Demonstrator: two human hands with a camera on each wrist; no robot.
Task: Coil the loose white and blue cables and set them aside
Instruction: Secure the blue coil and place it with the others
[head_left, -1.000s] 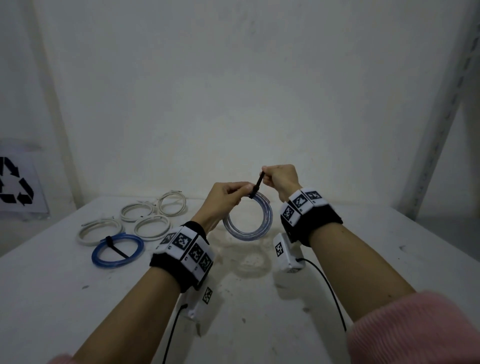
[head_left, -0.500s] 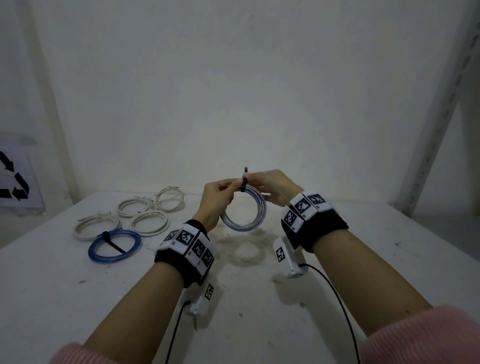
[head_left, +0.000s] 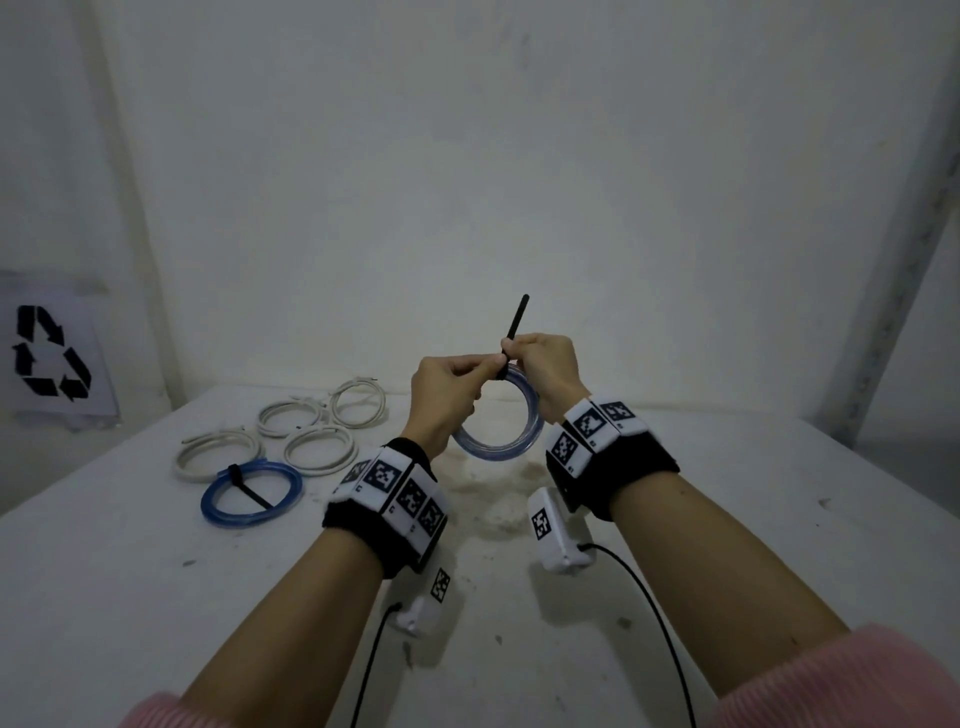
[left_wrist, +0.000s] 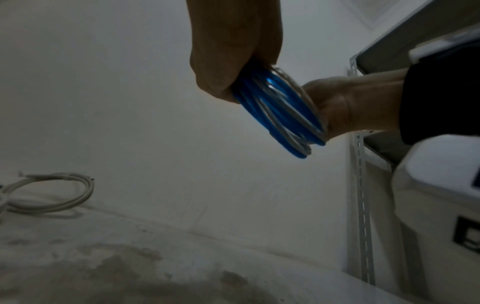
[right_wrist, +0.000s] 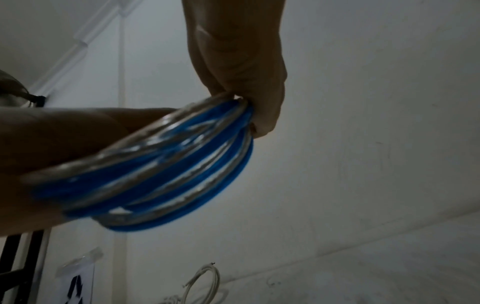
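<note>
A blue cable coil (head_left: 498, 441) hangs upright in the air above the white table (head_left: 727, 493). My left hand (head_left: 452, 384) pinches its top from the left; in the left wrist view the blue coil (left_wrist: 280, 111) runs out of that hand's grip. My right hand (head_left: 540, 364) pinches a black tie strap (head_left: 514, 325) at the coil's top, and the strap's free end points up. The right wrist view shows the coil (right_wrist: 161, 168) pressed against my right fingers (right_wrist: 249, 98).
At the table's back left lie several white coiled cables (head_left: 319, 447) and one blue coil (head_left: 252, 493) bound with a black tie. A sheet with a recycling sign (head_left: 49, 358) hangs on the left wall. A metal shelf post (head_left: 883, 291) stands at the right.
My right hand has pulled the black strap up, so its free end now stands much taller above the coil than before. Both hands stay at the coil's top.
</note>
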